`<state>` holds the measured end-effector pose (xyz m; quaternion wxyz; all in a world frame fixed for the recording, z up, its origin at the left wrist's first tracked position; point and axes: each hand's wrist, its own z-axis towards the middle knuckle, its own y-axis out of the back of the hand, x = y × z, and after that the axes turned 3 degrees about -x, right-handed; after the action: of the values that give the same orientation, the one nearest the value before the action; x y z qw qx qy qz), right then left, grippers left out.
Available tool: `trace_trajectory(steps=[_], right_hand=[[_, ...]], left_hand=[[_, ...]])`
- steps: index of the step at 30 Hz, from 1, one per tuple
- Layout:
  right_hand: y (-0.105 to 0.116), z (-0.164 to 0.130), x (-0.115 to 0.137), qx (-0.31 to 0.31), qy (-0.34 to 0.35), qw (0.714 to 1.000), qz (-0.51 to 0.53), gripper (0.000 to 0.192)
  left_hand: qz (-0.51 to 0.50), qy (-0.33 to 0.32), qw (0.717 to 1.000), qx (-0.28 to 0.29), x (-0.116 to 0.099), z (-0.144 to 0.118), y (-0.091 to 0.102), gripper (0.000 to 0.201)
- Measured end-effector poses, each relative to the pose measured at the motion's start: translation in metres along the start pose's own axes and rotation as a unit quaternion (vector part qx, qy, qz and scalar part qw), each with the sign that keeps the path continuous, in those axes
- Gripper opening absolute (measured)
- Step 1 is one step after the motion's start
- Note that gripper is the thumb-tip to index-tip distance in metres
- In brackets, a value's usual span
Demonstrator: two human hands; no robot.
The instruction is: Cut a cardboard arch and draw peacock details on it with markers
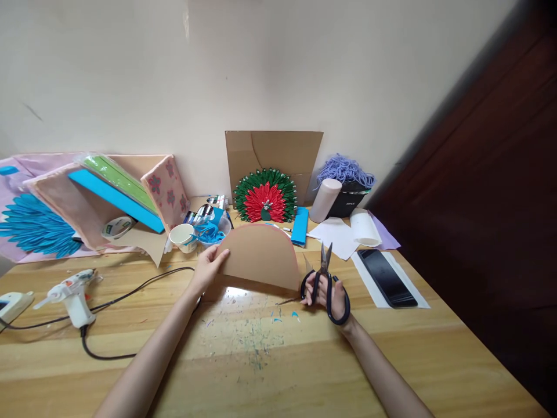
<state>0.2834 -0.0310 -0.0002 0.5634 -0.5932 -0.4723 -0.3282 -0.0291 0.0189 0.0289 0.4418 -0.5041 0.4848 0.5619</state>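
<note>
Over a wooden table (313,371) before a pale wall (108,75), the left hand (207,269) pinches a cardboard half-disc (261,255) at frame centre and the right hand (323,289), fingers half curled, holds scissors (324,268) right of centre.

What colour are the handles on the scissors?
The scissors' handles are black, seen best in the head view.

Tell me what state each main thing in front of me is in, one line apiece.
Scissors: blades slightly apart, in the right hand
Cardboard half-disc: held at one side by the left hand
Phone: lying flat, screen dark
Glue gun: corded; heat can't be told
Cup: upright, uncovered
Pink cylinder: upright
Peacock craft: tail fanned
</note>
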Motion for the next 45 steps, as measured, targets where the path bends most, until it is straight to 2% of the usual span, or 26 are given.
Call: trace_trajectory(steps=[3, 6, 10, 14, 18, 25, 30, 37, 41, 45], right_hand=[[-0.005, -0.004, 0.001, 0.050, -0.018, 0.998, -0.037, 0.073], [-0.017, -0.011, 0.003, 0.094, -0.019, 0.993, -0.072, 0.075], [-0.028, -0.018, 0.012, 0.120, -0.009, 0.989, -0.087, 0.076], [-0.027, -0.021, 0.019, 0.119, 0.015, 0.985, -0.124, 0.074], [-0.025, -0.023, 0.020, 0.120, 0.010, 0.981, -0.150, 0.074], [-0.020, -0.021, 0.009, 0.072, 0.037, 0.970, -0.229, 0.069], [-0.017, -0.020, 0.000, 0.045, 0.037, 0.969, -0.242, 0.062], [-0.020, -0.024, 0.014, 0.043, 0.043, 0.957, -0.282, 0.048], [-0.018, -0.023, 0.012, 0.052, 0.034, 0.966, -0.252, 0.050], [-0.017, -0.020, 0.005, 0.103, -0.004, 0.982, -0.159, 0.070]], left_hand=[[-0.021, -0.022, 0.999, -0.042, -0.012, 0.000, 0.003, 0.046], [-0.017, -0.040, 0.997, -0.057, -0.024, -0.001, 0.002, 0.047], [0.018, -0.047, 0.996, -0.075, -0.031, -0.003, -0.002, 0.046], [0.033, -0.048, 0.995, -0.082, -0.032, -0.003, -0.006, 0.045], [0.047, -0.038, 0.994, -0.090, -0.033, -0.004, -0.008, 0.043], [0.047, -0.025, 0.994, -0.092, -0.029, -0.005, -0.012, 0.041], [0.046, -0.031, 0.995, -0.083, -0.027, -0.003, -0.011, 0.038], [0.053, -0.031, 0.995, -0.081, -0.034, 0.000, -0.003, 0.043], [0.051, -0.018, 0.996, -0.066, -0.038, 0.003, 0.005, 0.045], [0.042, 0.001, 0.999, -0.024, -0.041, 0.003, 0.007, 0.046]])
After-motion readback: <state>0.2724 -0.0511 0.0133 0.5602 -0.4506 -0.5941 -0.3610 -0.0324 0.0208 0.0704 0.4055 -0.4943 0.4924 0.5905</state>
